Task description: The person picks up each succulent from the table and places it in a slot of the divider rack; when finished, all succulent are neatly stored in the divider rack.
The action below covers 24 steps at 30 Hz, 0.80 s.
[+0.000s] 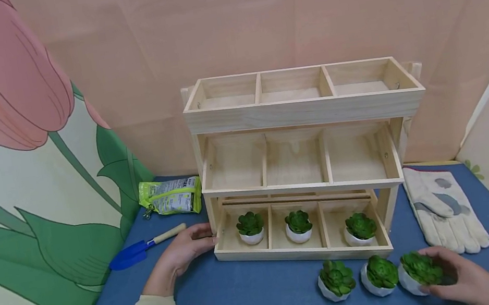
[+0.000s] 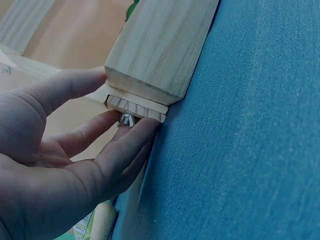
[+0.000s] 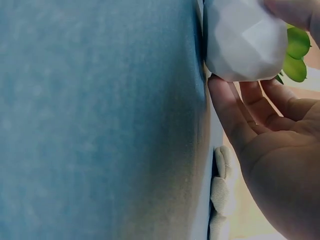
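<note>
Blue tabletop, head view: toward its right edge, the right hand grips a potted succulent; a second plant and third plant stand alongside, before the wooden shelf. Gloves lie near the back right corner, a green packet near the back left, a trowel near the left edge. Left wrist: the left hand, thumb and fingers parted, pinches the shelf's lower corner beside a wing nut. Right wrist: curled fingers grasp the white pot.
</note>
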Each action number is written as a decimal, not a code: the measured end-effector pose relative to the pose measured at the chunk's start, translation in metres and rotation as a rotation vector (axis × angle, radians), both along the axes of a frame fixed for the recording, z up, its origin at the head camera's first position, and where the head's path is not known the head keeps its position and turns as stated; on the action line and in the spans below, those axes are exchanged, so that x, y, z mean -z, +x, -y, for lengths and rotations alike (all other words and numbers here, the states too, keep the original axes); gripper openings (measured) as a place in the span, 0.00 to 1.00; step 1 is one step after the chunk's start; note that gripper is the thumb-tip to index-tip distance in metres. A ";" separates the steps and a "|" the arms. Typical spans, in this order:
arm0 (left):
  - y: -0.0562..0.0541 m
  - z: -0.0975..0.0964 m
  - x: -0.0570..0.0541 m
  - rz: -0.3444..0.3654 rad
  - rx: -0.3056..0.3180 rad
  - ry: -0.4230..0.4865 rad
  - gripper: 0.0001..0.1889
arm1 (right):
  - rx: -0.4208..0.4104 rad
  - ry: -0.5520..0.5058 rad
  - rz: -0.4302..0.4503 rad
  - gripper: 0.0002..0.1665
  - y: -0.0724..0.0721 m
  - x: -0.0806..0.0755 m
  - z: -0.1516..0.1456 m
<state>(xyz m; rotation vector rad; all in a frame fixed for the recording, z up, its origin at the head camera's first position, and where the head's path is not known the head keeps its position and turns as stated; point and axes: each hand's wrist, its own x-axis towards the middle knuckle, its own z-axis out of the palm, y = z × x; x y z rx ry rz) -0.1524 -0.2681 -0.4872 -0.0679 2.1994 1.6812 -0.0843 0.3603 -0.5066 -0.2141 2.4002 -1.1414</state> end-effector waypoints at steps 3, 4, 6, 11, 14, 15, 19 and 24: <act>-0.001 0.000 0.001 0.003 -0.012 0.000 0.38 | -0.043 -0.022 0.004 0.41 0.000 0.000 -0.003; -0.001 0.001 0.001 0.004 -0.018 -0.001 0.38 | -0.053 -0.034 0.016 0.41 -0.001 0.000 -0.004; -0.002 0.001 0.001 0.004 -0.016 -0.005 0.38 | -0.059 -0.053 0.049 0.42 -0.002 0.001 -0.005; 0.000 0.000 -0.001 -0.001 0.002 -0.001 0.38 | -0.026 -0.050 0.098 0.44 -0.002 0.001 -0.003; 0.001 -0.001 -0.002 0.002 0.002 0.005 0.38 | 0.012 0.000 0.095 0.46 -0.002 0.002 0.000; 0.002 -0.001 -0.002 0.003 0.002 0.006 0.38 | 0.024 0.007 0.091 0.46 -0.003 0.003 0.001; 0.002 -0.002 -0.003 0.002 -0.001 0.003 0.38 | 0.048 0.028 0.078 0.48 -0.001 0.003 0.000; 0.002 -0.001 -0.002 -0.004 -0.004 0.001 0.38 | 0.033 0.007 0.038 0.46 0.000 -0.002 -0.002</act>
